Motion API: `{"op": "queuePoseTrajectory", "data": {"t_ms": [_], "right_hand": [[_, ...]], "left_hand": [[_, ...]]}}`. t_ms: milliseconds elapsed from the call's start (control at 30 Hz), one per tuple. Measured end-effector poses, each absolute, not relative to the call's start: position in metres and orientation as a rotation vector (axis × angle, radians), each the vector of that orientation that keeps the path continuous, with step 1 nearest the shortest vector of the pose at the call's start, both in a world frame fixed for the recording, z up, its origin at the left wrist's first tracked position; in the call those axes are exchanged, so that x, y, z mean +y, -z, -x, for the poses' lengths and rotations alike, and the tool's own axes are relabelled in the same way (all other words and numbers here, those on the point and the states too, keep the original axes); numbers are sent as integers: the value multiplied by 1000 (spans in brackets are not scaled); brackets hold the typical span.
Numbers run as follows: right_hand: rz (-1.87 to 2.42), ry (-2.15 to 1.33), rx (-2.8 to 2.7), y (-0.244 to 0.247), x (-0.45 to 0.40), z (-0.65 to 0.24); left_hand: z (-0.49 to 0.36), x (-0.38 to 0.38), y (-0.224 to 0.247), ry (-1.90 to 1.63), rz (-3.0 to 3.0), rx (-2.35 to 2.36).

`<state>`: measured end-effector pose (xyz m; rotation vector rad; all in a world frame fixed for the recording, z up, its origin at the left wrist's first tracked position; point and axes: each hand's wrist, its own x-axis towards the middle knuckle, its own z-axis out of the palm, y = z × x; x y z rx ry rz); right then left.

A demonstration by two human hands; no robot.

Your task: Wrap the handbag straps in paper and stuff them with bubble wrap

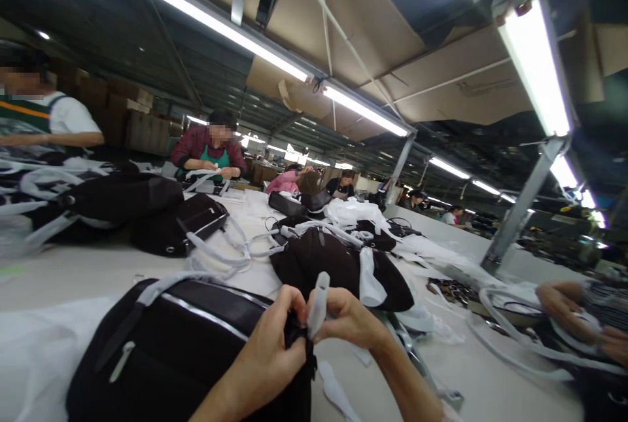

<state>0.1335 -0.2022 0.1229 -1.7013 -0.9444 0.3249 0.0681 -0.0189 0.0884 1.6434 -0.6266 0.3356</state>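
Note:
A black bag (196, 337) with silver zips lies on the white table in front of me, a white-wrapped pull hanging from its front. At the bag's right upper edge my left hand (275, 343) pinches dark material between thumb and fingers. Right beside it, my right hand (346, 320) has thumb and fingers closed on a whitish translucent strip (318, 304) that stands upright from the bag's edge. What lies between the two sets of fingertips is partly hidden. A loose white piece (336, 389) rests on the table below my right hand.
More black bags lie ahead (324, 258) and at the left (181, 226), with white-wrapped straps. A heap of dark metal parts (454, 292) is at the right. Another person's hands (569, 311) work at the far right edge. Several people stand beyond the table.

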Motion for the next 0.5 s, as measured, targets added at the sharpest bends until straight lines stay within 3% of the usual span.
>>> {"op": "queuePoseTrajectory", "data": {"t_ms": [333, 500], "right_hand": [[1691, -769, -1027, -144, -194, -144], [1711, -630, -1093, -148, -200, -131]], "left_hand": [[-68, -12, -89, -215, -1577, -645], [-48, -26, -110, -444, -1778, -573]]}}
